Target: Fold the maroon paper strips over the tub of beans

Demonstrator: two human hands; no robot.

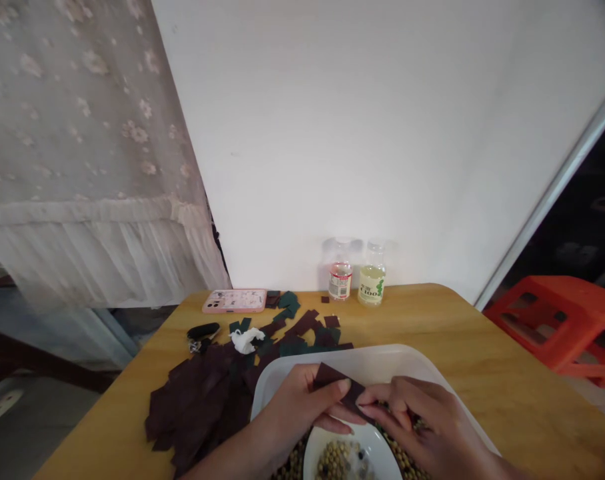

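Above the tray, my left hand [318,399] grips a dark maroon rectangular piece [336,379], thin like paper or cloth, its thumb lying on top. The fingertips of my right hand [415,413] pinch the lower right end of the same piece. Beneath both hands sits a white bowl [315,443] holding tan and dark bead-like balls [338,459]. It stands inside a white tray [382,357], where more such balls lie around the bowl. What my right fingers hold besides the piece's edge is too small to make out.
A heap of dark maroon pieces [197,393] covers the table's left, with green pieces [288,303] behind. A pink phone [235,301], crumpled white tissue [246,340], black key fob [202,331] and two bottles, one red-labelled [340,283], one green-labelled [372,283], stand or lie farther back. An orange stool [557,327] is right.
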